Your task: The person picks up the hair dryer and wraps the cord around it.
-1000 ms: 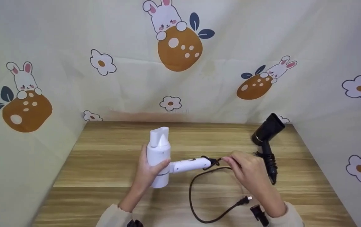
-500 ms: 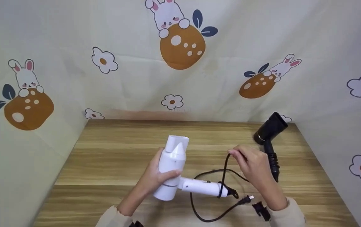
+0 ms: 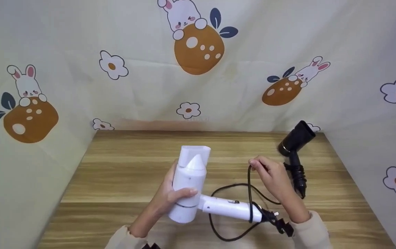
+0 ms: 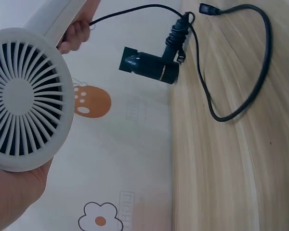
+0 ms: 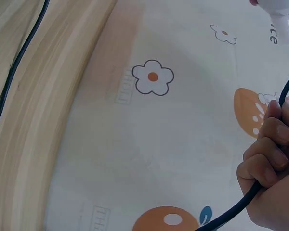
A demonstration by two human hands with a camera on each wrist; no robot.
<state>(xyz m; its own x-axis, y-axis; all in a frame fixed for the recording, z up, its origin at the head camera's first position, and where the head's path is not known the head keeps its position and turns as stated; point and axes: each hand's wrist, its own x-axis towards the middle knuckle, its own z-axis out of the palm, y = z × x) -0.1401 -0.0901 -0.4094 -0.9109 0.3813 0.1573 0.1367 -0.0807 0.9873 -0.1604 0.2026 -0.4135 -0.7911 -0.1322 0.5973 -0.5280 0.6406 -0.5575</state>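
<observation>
A white hair dryer with a flat nozzle is held above the table, its handle pointing right. My left hand grips its barrel, the thumb across the front. In the left wrist view the dryer's round vented back fills the left side. My right hand pinches the black cord, which runs down to the handle and passes across it near its end. The right wrist view shows the fingers curled round the cord. The rest of the cord loops loosely over the table, its plug lying on the wood.
A black hair dryer lies at the table's right rear, its cord wound round its handle. The wooden table meets a printed fabric backdrop behind, with fabric walls on both sides.
The white dryer has shifted right and its handle now tilts down to the right. My right hand has drawn the cord upward from the handle's end and a stretch now crosses the handle.
</observation>
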